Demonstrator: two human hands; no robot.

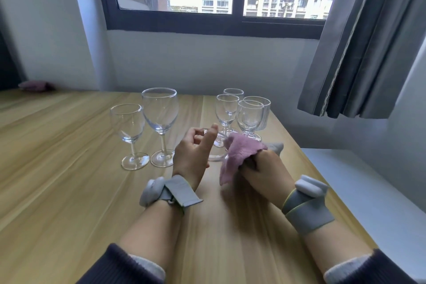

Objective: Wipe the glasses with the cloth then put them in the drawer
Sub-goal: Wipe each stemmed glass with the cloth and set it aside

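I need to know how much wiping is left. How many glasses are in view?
6: two wine glasses at left, three small stemmed plus one ribbed tumbler behind; a seventh in the left hand is unclear.

My forearms are bare from wrist to near the elbow. Each arm wears a dark, ribbed sleeve [108,267] pushed back, with a pale grey cuff [147,265] of an under-layer showing beneath it. On my left wrist sits a grey fabric strap [182,191] with a yellow-green edge, carrying a rounded pale grey pod [149,191]. My right wrist has a wider grey wrap [309,214], edged the same, topped by a white pod [310,188].
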